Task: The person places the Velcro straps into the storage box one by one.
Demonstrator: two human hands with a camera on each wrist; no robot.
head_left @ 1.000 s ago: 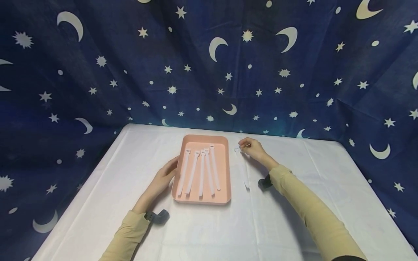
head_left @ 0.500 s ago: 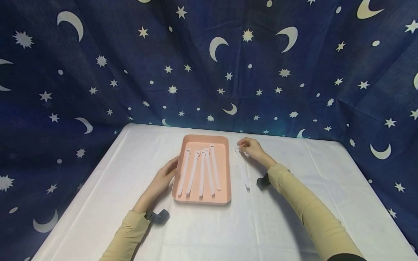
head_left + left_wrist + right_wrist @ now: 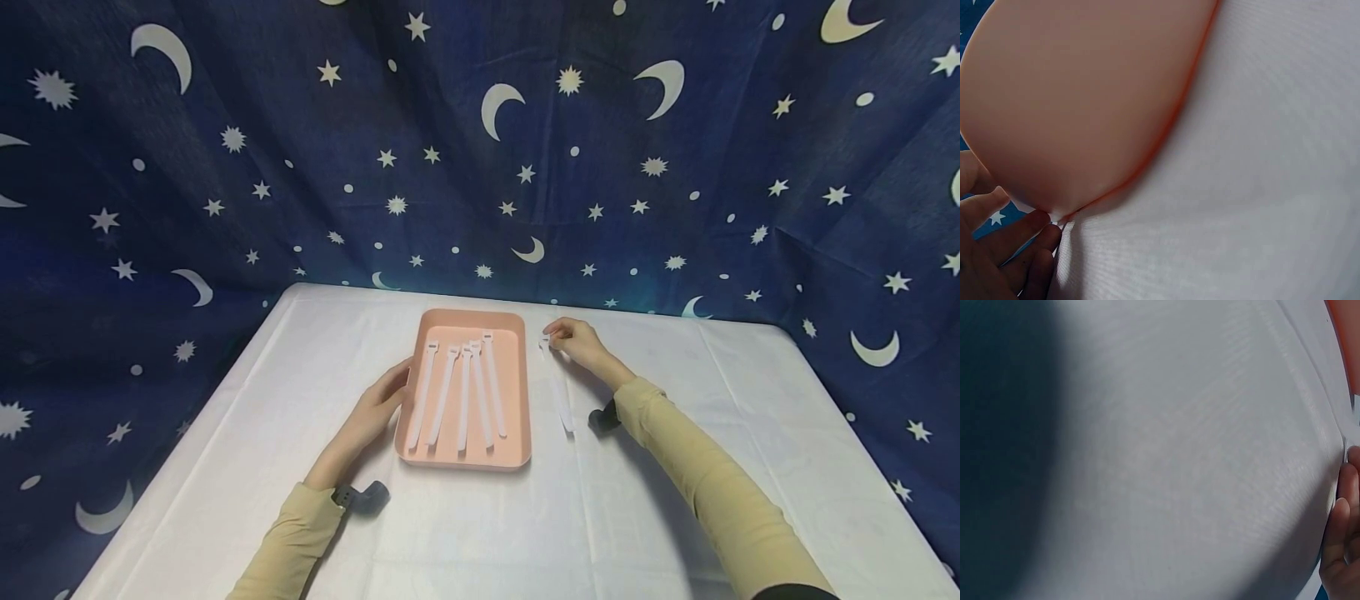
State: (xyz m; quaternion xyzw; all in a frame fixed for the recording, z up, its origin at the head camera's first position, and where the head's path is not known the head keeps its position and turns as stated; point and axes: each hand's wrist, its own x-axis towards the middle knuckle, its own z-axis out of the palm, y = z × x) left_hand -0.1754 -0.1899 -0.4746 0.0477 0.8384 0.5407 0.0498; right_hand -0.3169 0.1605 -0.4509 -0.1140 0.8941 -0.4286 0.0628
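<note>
My left hand point(image 3: 375, 408) rests against the left side of a shallow pink tray point(image 3: 517, 454), with its fingers fairly straight along the wall. In the left wrist view, the fingertips point(image 3: 1035, 222) touch the tray's lower edge. Several white cable straps point(image 3: 442, 396) with slotted heads lie lengthwise inside the tray, heads at the far end. Right of the tray, my right hand point(image 3: 585, 346) pinches the slotted head of another white cable strap point(image 3: 562, 408). That strap stretches toward me along the table; its middle blends into the cloth.
A white cloth covers the table point(image 3: 480, 533). Behind it hangs a dark blue curtain point(image 3: 450, 108) with moons and stars. A dark device sits at each wrist, beside the tan sleeves point(image 3: 697, 467).
My right hand has shifted very slightly left at the head of the strap. The left hand, the tray and the straps in it stay where they were.
</note>
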